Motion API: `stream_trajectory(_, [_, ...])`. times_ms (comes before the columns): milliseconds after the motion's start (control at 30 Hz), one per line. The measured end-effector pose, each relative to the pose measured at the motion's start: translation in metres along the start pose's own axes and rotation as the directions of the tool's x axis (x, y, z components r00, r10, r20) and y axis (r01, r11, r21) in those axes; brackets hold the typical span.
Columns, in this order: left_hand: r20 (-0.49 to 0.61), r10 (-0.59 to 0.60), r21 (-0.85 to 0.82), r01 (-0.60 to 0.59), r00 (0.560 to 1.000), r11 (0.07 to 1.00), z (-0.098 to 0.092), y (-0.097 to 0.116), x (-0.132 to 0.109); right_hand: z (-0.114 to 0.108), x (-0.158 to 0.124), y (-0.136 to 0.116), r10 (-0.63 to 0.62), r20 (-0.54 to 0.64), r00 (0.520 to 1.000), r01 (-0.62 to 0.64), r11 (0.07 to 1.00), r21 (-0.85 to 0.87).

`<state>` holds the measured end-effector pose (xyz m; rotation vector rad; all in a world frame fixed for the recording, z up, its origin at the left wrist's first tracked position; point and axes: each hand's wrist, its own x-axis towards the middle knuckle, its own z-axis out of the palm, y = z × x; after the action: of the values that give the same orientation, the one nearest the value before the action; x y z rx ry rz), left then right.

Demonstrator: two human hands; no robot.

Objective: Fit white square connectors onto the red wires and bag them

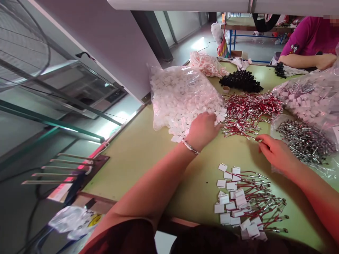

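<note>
Some capped wires (239, 199) look done, plenty of red wires (251, 107) and white caps (182, 102) remain, and the right hand (277, 151) pinches one wire (256, 139), the left hand's (203, 128) grip unclear.

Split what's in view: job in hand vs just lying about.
Likely in the job:
- white plastic blocks, by the left hand
- red wires, by the right hand
- blocks with wires attached

Likely just lying about:
- black pieces
- pink pieces
- crumpled clear plastic
</note>
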<state>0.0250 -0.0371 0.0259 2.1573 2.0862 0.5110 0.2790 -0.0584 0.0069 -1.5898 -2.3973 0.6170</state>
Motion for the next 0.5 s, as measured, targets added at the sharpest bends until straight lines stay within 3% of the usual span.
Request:
stream_trajectory(67, [0.072, -0.045, 0.159, 0.033, 0.996, 0.987, -0.002, -0.009, 0.003, -0.004, 0.000, 0.004, 0.012, 0.007, 1.000, -0.012, 1.000, 0.018])
stream_trajectory(133, [0.151, -0.016, 0.224, -0.019, 0.988, 0.974, 0.002, -0.012, 0.004, -0.005, 0.001, 0.003, 0.002, 0.003, 1.000, -0.002, 0.999, 0.036])
stream_trajectory(300, [0.174, 0.093, 0.195, -0.127, 0.980, 0.972, 0.004, -0.013, 0.006, -0.003, 0.002, 0.003, 0.007, -0.044, 0.999, -0.003, 0.995, 0.101])
stream_trajectory(400, [0.131, 0.045, 0.016, -0.047, 0.990, 0.999, -0.011, -0.011, 0.007, -0.002, 0.002, 0.004, 0.009, -0.084, 0.996, 0.004, 0.988, 0.155])
stream_trajectory(500, [0.101, 0.046, -0.401, -0.002, 0.994, 0.916, -0.014, 0.002, 0.001, -0.001, 0.001, 0.002, -0.055, -0.193, 0.980, 0.082, 0.987, 0.135])
